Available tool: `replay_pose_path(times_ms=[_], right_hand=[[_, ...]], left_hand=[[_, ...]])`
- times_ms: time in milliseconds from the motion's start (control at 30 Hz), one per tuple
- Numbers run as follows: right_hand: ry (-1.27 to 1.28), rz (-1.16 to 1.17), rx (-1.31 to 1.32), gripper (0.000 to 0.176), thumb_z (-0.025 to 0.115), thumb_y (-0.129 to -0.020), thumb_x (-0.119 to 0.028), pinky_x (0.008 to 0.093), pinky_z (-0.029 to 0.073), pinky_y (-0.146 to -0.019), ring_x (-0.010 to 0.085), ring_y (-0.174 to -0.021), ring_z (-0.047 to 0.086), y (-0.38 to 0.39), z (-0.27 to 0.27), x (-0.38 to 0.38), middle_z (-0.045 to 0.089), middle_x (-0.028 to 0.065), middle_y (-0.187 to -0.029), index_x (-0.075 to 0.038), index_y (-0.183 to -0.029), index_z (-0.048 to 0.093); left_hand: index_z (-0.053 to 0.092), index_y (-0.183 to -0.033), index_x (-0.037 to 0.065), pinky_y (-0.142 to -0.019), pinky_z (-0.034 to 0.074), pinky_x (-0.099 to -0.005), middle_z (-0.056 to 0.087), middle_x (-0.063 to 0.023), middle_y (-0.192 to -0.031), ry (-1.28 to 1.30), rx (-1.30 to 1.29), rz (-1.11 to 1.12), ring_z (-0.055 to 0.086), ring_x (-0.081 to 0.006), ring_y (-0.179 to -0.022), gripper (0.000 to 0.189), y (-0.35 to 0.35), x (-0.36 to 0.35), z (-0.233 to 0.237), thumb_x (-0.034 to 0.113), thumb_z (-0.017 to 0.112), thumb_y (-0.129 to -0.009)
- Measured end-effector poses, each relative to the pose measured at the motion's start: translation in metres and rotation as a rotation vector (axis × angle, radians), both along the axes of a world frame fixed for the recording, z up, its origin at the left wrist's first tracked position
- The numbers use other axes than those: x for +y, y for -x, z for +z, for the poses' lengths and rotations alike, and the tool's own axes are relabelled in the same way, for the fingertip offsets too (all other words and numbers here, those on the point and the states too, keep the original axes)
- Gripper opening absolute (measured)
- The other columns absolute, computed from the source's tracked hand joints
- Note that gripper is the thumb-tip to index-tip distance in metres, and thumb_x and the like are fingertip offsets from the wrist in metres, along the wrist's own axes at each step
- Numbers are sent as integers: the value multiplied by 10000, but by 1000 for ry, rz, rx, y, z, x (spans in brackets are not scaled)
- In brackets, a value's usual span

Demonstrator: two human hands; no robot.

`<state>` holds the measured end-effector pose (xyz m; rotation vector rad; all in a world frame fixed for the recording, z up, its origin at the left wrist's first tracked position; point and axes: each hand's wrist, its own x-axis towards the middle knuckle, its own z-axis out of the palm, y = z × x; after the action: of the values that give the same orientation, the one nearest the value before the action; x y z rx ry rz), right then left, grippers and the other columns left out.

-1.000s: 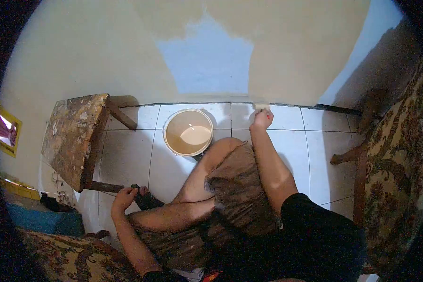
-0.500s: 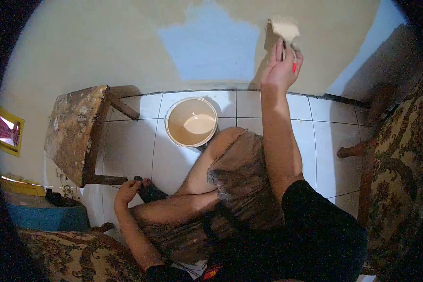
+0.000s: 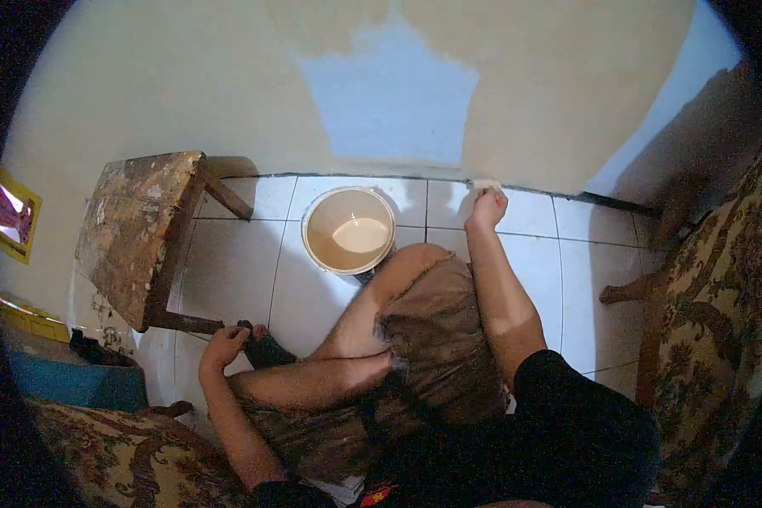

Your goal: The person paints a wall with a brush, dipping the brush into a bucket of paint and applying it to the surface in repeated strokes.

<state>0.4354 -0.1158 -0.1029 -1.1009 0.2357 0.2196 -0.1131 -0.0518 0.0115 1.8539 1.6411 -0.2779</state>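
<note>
My right hand (image 3: 486, 210) is closed round a paintbrush (image 3: 485, 184), low down where the wall (image 3: 529, 127) meets the floor. The bristles are at the wall's bottom edge, and the fingers hide most of the handle. Beige paint covers much of the wall, around a bare bluish-white patch (image 3: 394, 106). In front of my crossed legs stands a round bucket (image 3: 317, 230) with beige paint inside. My left hand (image 3: 224, 347) rests by my foot, near the stool's leg, its fingers pinched together at something small and dark that I cannot make out.
A paint-spattered wooden stool (image 3: 135, 233) stands at the left. A flowered, upholstered chair (image 3: 711, 313) is close on the right, and similar patterned upholstery (image 3: 135, 449) lies at lower left. White tiles (image 3: 521, 241) cover the floor. A blue container (image 3: 76, 381) is at far left.
My right hand has come down the wall with the paintbrush, from well above the floor to the wall's base. My left hand has stayed by my foot. The view has shifted slightly.
</note>
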Motion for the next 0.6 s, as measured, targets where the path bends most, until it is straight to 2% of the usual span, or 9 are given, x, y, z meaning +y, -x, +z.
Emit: replay_pose_path(times_ms=[67, 133, 233, 300, 367, 467, 567, 600], right_hand=[[-117, 54, -25, 294, 474, -794, -50, 289, 430, -708, 195, -854, 516, -13, 16, 14, 497, 102, -940, -19, -1076, 400], [-266, -22, -154, 154, 464, -807, -65, 235, 434, -681, 143, -789, 525, -11, 65, 26, 507, 65, -856, -32, -953, 428], [-373, 53, -226, 162, 458, -821, -56, 238, 437, -757, 180, -896, 547, 14, 160, 18, 504, 100, -962, -20, -975, 423], [-396, 56, -274, 167, 461, -827, -58, 241, 435, -771, 189, -930, 547, 27, 194, 9, 501, 113, -999, -18, -985, 422], [-409, 37, -522, 202, 475, -836, -71, 254, 432, -800, 212, -981, 533, 34, 214, 4, 503, 139, -1031, -16, -1020, 410], [-415, 14, -613, 248, 489, -838, -73, 254, 430, -804, 216, -979, 533, 25, 201, 10, 506, 146, -1023, -10, -1055, 388], [-281, 7, -522, 292, 500, -835, -72, 246, 434, -789, 210, -962, 533, 4, 135, 14, 512, 143, -1013, -7, -1087, 369], [-297, -17, -478, 304, 507, -831, -72, 237, 435, -769, 197, -929, 534, 1, 112, 13, 513, 129, -997, -9, -1095, 369]], left_hand=[[606, -933, 0, -707, 440, -345, 618, -128, -819, -9, 21, -33, 572, -227, -773, 392, 2, 0, 0, 361, 510, -815], [611, -936, 12, -706, 443, -350, 616, -138, -825, -15, 12, -26, 580, -232, -760, 387, -3, -6, 10, 365, 512, -809], [608, -923, 4, -707, 444, -355, 616, -139, -818, 14, -29, 46, 585, -236, -734, 393, 10, -2, -6, 366, 514, -804], [607, -928, 4, -704, 446, -355, 617, -136, -813, -7, -66, 28, 588, -236, -727, 395, 30, 8, -33, 367, 512, -805], [606, -932, 4, -702, 448, -354, 617, -134, -809, -36, -110, 10, 590, -236, -719, 398, 30, 9, -34, 369, 511, -805], [601, -957, 6, -695, 449, -349, 618, -131, -801, 3, 13, -12, 591, -230, -723, 414, 13, 2, -8, 379, 514, -800], [607, -917, -4, -667, 447, -352, 612, -132, -771, -58, -60, -59, 587, -232, -702, 415, 11, -1, -3, 383, 516, -796], [607, -904, -6, -667, 445, -352, 611, -128, -763, -12, -16, 17, 584, -231, -702, 412, 7, -2, 0, 381, 515, -796]])
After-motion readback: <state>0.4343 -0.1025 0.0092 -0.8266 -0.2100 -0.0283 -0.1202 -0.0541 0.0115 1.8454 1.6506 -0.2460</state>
